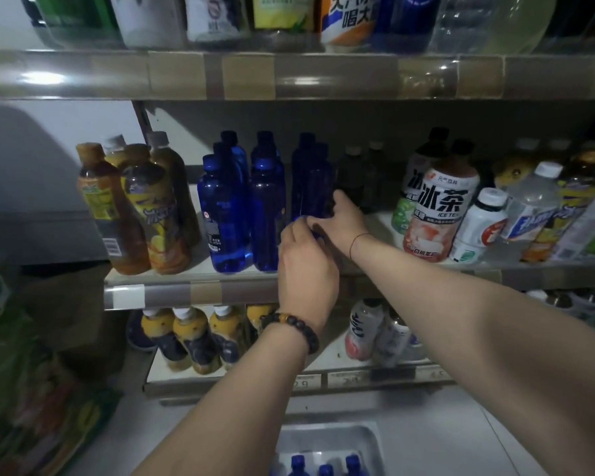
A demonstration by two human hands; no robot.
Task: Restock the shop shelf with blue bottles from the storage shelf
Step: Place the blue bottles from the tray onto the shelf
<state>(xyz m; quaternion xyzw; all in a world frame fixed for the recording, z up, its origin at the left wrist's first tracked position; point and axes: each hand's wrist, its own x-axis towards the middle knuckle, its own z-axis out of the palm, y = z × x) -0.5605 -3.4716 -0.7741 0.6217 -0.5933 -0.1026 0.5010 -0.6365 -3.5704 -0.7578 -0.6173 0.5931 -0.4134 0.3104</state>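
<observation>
Several blue bottles stand in rows on the middle shelf. My left hand and my right hand meet at the front of the third row, both closed around a blue bottle that is almost wholly hidden behind them. Just behind the hands stands another dark blue bottle. At the bottom of the view a grey tray holds three more blue bottles, of which only the caps show.
Yellow-labelled tea bottles stand left of the blue rows, and ice tea bottles with white bottles stand right. More drinks fill the shelf above and the shelf below. A green package leans at the lower left.
</observation>
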